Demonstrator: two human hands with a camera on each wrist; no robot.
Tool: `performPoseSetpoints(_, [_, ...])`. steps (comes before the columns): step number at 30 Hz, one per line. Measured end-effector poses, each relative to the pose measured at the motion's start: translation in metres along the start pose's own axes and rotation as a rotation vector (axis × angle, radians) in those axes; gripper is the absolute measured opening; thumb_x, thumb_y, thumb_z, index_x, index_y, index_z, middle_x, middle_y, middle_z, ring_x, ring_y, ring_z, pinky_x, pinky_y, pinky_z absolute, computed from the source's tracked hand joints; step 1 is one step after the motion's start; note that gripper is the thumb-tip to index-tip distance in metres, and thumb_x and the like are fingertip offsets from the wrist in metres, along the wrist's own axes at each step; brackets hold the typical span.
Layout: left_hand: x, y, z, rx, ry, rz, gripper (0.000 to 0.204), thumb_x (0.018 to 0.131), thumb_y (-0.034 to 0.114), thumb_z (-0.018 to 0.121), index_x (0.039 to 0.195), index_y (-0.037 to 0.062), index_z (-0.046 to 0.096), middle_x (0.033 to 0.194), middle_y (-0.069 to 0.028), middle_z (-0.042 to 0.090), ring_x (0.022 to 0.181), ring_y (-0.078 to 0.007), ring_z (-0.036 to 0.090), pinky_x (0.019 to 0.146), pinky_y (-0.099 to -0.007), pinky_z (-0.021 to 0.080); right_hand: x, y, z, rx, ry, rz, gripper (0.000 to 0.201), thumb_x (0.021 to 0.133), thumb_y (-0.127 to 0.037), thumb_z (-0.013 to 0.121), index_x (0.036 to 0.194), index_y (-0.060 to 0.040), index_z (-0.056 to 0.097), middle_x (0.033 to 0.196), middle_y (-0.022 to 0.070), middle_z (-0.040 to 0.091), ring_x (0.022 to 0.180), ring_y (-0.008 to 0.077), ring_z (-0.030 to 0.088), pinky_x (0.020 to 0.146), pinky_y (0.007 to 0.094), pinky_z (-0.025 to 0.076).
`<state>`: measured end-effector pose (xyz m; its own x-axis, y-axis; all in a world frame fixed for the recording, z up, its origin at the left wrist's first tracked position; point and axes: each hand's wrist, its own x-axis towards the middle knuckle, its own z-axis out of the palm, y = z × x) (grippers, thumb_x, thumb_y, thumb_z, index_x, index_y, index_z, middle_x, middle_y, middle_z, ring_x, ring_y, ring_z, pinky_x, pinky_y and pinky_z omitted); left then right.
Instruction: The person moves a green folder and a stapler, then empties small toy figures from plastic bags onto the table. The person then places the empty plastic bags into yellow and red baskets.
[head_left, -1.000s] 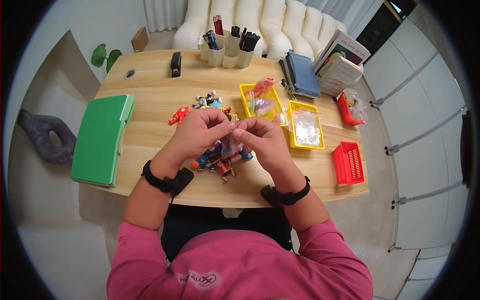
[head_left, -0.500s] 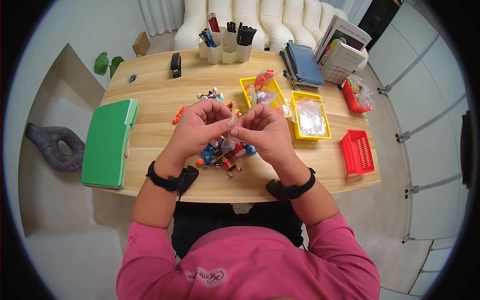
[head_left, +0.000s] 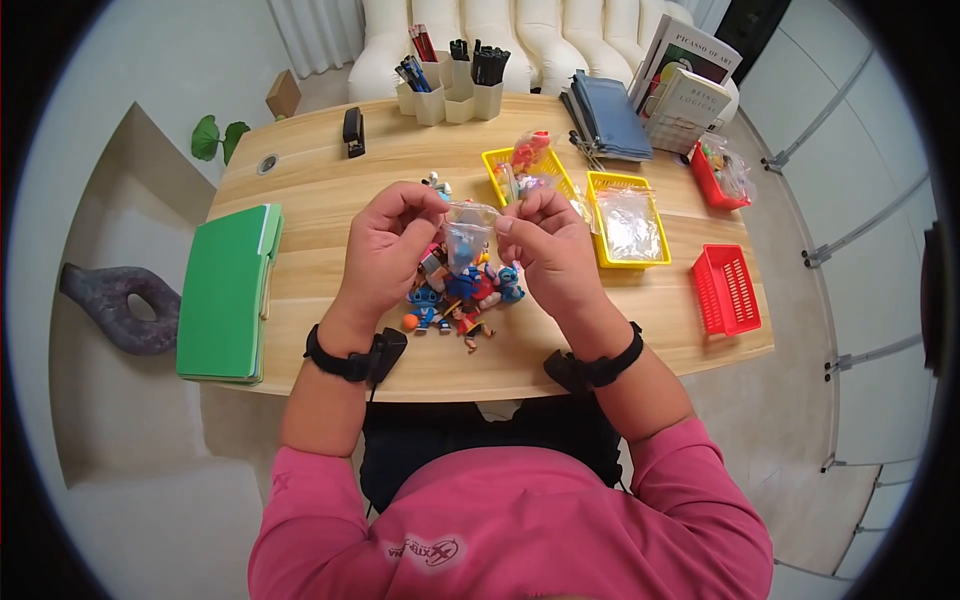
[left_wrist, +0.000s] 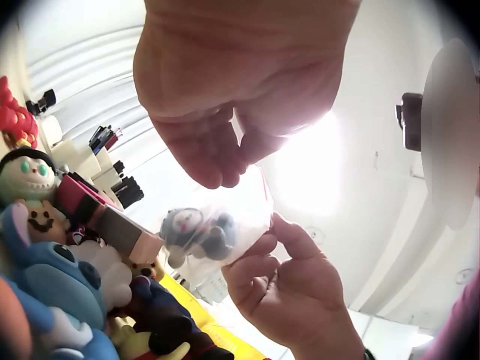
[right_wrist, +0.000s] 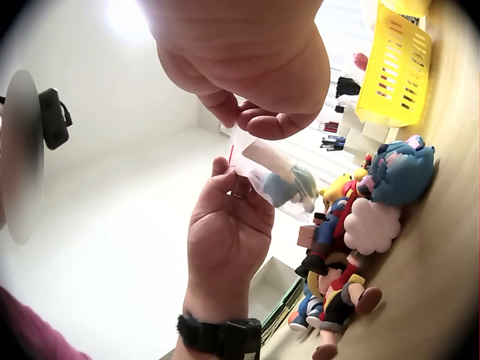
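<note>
— Held what?
— Pinched clear bag [head_left: 468, 220] with blue toy [left_wrist: 187, 232] in fingers [left_wrist: 206, 161] of left hand [head_left: 388, 240] and right hand [head_left: 552, 245], above figures [head_left: 462, 290] on worktop [head_left: 310, 250].
— Room?
— Noted cream sofa [head_left: 545, 45] beyond, green folder [head_left: 225, 290] leftward.

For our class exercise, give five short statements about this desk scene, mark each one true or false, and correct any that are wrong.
1. The left hand and right hand both pinch the clear bag. True.
2. The clear bag has nothing inside. False: it holds a blue-and-white toy.
3. A stapler and a green folder rest on the table. True.
4. The green folder is on the person's right side. False: it is on their left.
5. Pens stand in the white holder. True.
</note>
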<state>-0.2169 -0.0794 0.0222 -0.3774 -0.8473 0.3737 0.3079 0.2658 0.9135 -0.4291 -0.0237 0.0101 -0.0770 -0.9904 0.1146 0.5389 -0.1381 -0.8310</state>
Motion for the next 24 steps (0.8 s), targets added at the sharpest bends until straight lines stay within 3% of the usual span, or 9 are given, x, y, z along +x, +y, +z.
performPoseSetpoints(3, [0.004, 0.000, -0.006, 0.084, -0.103, 0.178, 0.018, 0.105, -0.005, 0.054, 0.112, 0.0026, 0.068, 0.107, -0.0022, 0.064, 0.102, -0.0097, 0.064, 0.090, -0.0266, 0.055, -0.001, 0.004, 0.007, 0.041, 0.083, 0.016, 0.026, 0.097, -0.010, 0.076, 0.116, -0.0055, 0.060, 0.102, 0.0051, 0.069, 0.081, 0.0116, 0.066, 0.062, 0.0250, 0.052])
performPoseSetpoints(5, [0.003, 0.002, -0.006, 0.009, -0.105, 0.183, 0.019, 0.105, -0.007, 0.053, 0.110, 0.0018, 0.069, 0.109, -0.0035, 0.064, 0.104, -0.0117, 0.064, 0.094, -0.0285, 0.054, -0.001, -0.001, 0.012, -0.009, 0.126, 0.199, 0.035, 0.101, -0.018, 0.073, 0.131, -0.0059, 0.060, 0.110, 0.0044, 0.068, 0.086, 0.0103, 0.066, 0.062, 0.0246, 0.052])
performPoseSetpoints(6, [0.003, 0.003, -0.005, -0.071, -0.103, 0.182, 0.021, 0.105, -0.008, 0.051, 0.108, 0.0011, 0.070, 0.111, -0.0048, 0.063, 0.106, -0.0137, 0.064, 0.098, -0.0305, 0.054, -0.001, -0.005, 0.015, -0.002, 0.129, 0.191, 0.035, 0.101, -0.018, 0.073, 0.131, -0.0059, 0.060, 0.110, 0.0044, 0.068, 0.086, 0.0103, 0.066, 0.062, 0.0246, 0.052])
performPoseSetpoints(8, [0.005, -0.003, -0.008, -0.114, -0.117, 0.187, 0.021, 0.105, -0.008, 0.051, 0.107, 0.0005, 0.070, 0.111, -0.0054, 0.063, 0.107, -0.0161, 0.064, 0.101, -0.0324, 0.053, -0.004, -0.010, 0.019, 0.139, -0.054, 0.348, 0.045, 0.103, -0.024, 0.072, 0.141, -0.0057, 0.057, 0.107, 0.0027, 0.068, 0.083, 0.0080, 0.065, 0.062, 0.0238, 0.053])
performPoseSetpoints(12, [0.006, 0.007, 0.003, -0.152, -0.072, 0.197, 0.024, 0.102, -0.010, 0.049, 0.104, -0.0005, 0.071, 0.110, -0.0067, 0.064, 0.110, -0.0216, 0.066, 0.104, -0.0354, 0.052, 0.000, -0.002, 0.002, 0.162, -0.208, 0.372, 0.044, 0.100, -0.022, 0.076, 0.137, -0.0045, 0.061, 0.106, 0.0020, 0.070, 0.079, 0.0060, 0.063, 0.062, 0.0226, 0.052])
performPoseSetpoints(19, [0.007, 0.007, -0.019, 0.220, -0.091, 0.180, 0.026, 0.093, -0.009, 0.050, 0.099, -0.0034, 0.075, 0.113, -0.0091, 0.067, 0.102, -0.0212, 0.068, 0.099, -0.0341, 0.055, 0.004, -0.004, -0.006, -0.177, 0.012, 0.114, 0.024, 0.095, -0.018, 0.082, 0.111, -0.0014, 0.075, 0.095, 0.0010, 0.073, 0.076, 0.0044, 0.061, 0.063, 0.0203, 0.049])
performPoseSetpoints(21, [0.007, 0.009, -0.014, 0.070, -0.078, 0.008, 0.021, 0.095, -0.005, 0.058, 0.102, -0.0048, 0.077, 0.113, -0.0086, 0.067, 0.098, -0.0172, 0.067, 0.092, -0.0309, 0.056, 0.005, -0.004, -0.006, -0.228, 0.018, 0.064, 0.020, 0.095, -0.017, 0.082, 0.107, -0.0017, 0.077, 0.092, 0.0005, 0.073, 0.077, 0.0052, 0.062, 0.065, 0.0212, 0.049])
performPoseSetpoints(23, [0.007, 0.006, -0.015, 0.073, -0.096, -0.048, 0.019, 0.095, -0.003, 0.061, 0.105, -0.0047, 0.077, 0.112, -0.0080, 0.068, 0.098, -0.0154, 0.066, 0.090, -0.0297, 0.056, 0.006, 0.000, -0.004, -0.421, 0.051, -0.168, 0.019, 0.096, -0.018, 0.080, 0.103, -0.0008, 0.078, 0.089, -0.0001, 0.073, 0.078, 0.0070, 0.063, 0.069, 0.0240, 0.050])
performPoseSetpoints(24, [0.007, 0.004, -0.016, 0.075, -0.109, -0.106, 0.018, 0.096, -0.002, 0.065, 0.109, -0.0045, 0.077, 0.112, -0.0074, 0.068, 0.098, -0.0136, 0.066, 0.088, -0.0286, 0.056, 0.006, -0.002, -0.005, -0.420, 0.055, -0.170, 0.019, 0.096, -0.018, 0.080, 0.103, -0.0008, 0.078, 0.089, -0.0001, 0.073, 0.078, 0.0070, 0.063, 0.069, 0.0240, 0.050])
